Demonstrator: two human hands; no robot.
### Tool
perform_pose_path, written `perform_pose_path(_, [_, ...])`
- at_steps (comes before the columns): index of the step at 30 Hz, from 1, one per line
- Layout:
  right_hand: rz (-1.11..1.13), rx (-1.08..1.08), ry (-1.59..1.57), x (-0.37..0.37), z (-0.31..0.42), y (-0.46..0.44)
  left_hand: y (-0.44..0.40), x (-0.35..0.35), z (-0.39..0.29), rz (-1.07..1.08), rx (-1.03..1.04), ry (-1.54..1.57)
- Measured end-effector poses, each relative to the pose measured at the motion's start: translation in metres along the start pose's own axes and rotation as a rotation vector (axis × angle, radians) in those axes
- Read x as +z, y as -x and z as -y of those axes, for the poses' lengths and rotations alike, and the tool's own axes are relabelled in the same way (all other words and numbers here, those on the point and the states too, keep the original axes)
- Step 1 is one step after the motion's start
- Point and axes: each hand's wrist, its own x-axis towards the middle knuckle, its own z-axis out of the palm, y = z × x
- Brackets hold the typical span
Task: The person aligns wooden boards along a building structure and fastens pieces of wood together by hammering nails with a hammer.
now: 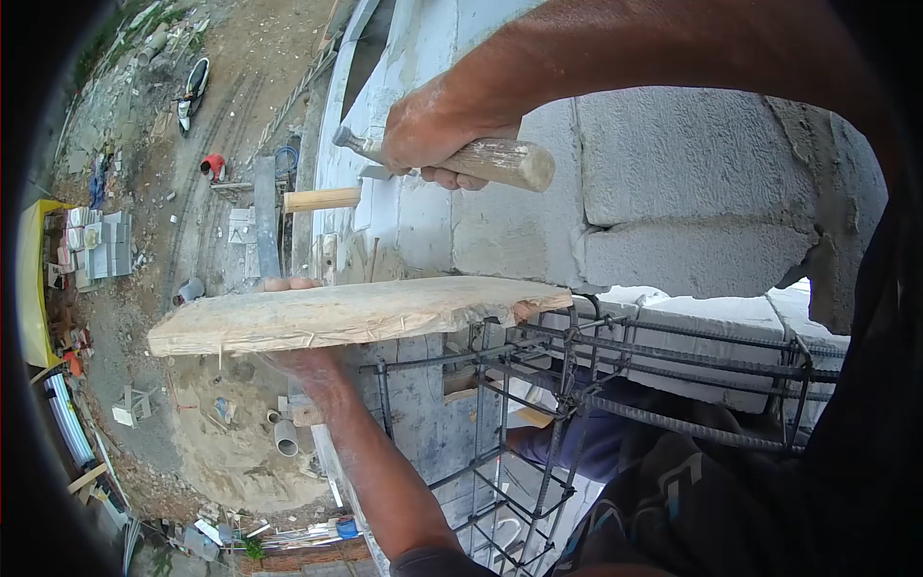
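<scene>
My right hand (447, 135) is closed round the worn wooden handle of a hammer (510, 163). Its metal head points to the left, above the pale block wall (692, 183). Below it, my left hand (298, 358) grips a thick, rough wooden board (365, 313) from the side; fingertips show over the far edge and the palm lies behind the near one. The board's right end, splintered and broken, lies beside the steel rebar cage (567, 385). Between hammer and board, a short wooden stick (322, 199) juts out from the wall edge.
Far below on the left is a dirt yard with a person in red (213, 165), a motorcycle (192, 94), stacked blocks (113, 245) and a pipe (286, 438). Rebar ends project near my body. Another arm in a dark sleeve (586, 442) shows behind the cage.
</scene>
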Motion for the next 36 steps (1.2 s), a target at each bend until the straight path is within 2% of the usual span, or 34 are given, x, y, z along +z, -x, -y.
perform_pose_path(2, [0.006, 0.071, -0.051, 0.002, -0.001, 0.028, -0.004, 0.007, 0.0, -0.108, -0.016, -0.013])
perform_pose_path(5, [0.137, 0.04, 0.071, -0.003, -0.004, 0.056, -0.005, 0.015, -0.003, -0.234, -0.066, -0.005])
perform_pose_path(6, [0.099, 0.036, 0.049, -0.002, -0.007, 0.055, -0.006, 0.018, -0.004, -0.268, -0.086, 0.003])
perform_pose_path(8, [-0.004, 0.014, -0.026, 0.0, -0.013, 0.05, -0.008, 0.008, 0.0, -0.054, 0.15, -0.503])
perform_pose_path(9, [-0.066, -0.002, -0.078, 0.001, -0.016, 0.047, -0.007, 0.005, 0.002, -0.073, 0.139, -0.475])
perform_pose_path(10, [-0.023, 0.0, -0.082, 0.002, -0.019, 0.045, -0.007, 0.001, 0.004, -0.092, 0.129, -0.447])
perform_pose_path(12, [0.067, 0.005, -0.089, 0.012, -0.016, 0.05, -0.001, 0.034, -0.016, -0.371, -0.151, 0.174])
perform_pose_path(14, [0.153, 0.011, -0.101, 0.021, -0.015, 0.057, -0.009, -0.003, -0.002, 0.044, -0.103, 0.307])
perform_pose_path(16, [0.239, 0.013, -0.018, 0.023, -0.016, 0.064, -0.009, 0.006, -0.006, 0.058, -0.091, 0.266])
perform_pose_path(18, [0.329, 0.015, 0.134, 0.025, -0.031, 0.078, 0.002, 0.023, -0.007, -0.315, -0.132, 0.043])
perform_pose_path(21, [0.194, 0.031, -0.183, 0.014, -0.047, 0.055, -0.011, -0.029, 0.015, 0.035, -0.075, 0.127])
perform_pose_path(23, [-0.005, -0.022, -0.141, 0.006, -0.041, 0.049, -0.016, -0.039, 0.016, 0.126, -0.088, 0.171])
perform_pose_path(25, [-0.149, -0.071, -0.112, -0.006, -0.046, 0.027, -0.011, -0.034, 0.013, 0.101, -0.121, 0.222])
perform_pose_path(27, [-0.141, -0.112, 0.027, -0.011, -0.044, 0.021, -0.003, -0.022, 0.008, 0.019, -0.138, 0.263])
perform_pose_path(29, [-0.114, 0.022, 0.054, -0.008, -0.031, 0.033, 0.003, -0.012, 0.006, -0.083, -0.15, 0.26])
perform_pose_path(32, [-0.151, -0.05, -0.111, 0.015, -0.036, -0.004, 0.002, -0.014, 0.006, -0.177, -0.16, 0.184])
perform_pose_path(34, [-0.142, -0.089, -0.182, 0.034, -0.026, -0.019, 0.003, -0.011, 0.002, -0.168, -0.175, 0.226])
perform_pose_path(36, [-0.082, -0.16, -0.068, 0.043, -0.016, -0.035, 0.008, -0.004, -0.005, -0.108, -0.202, 0.371])
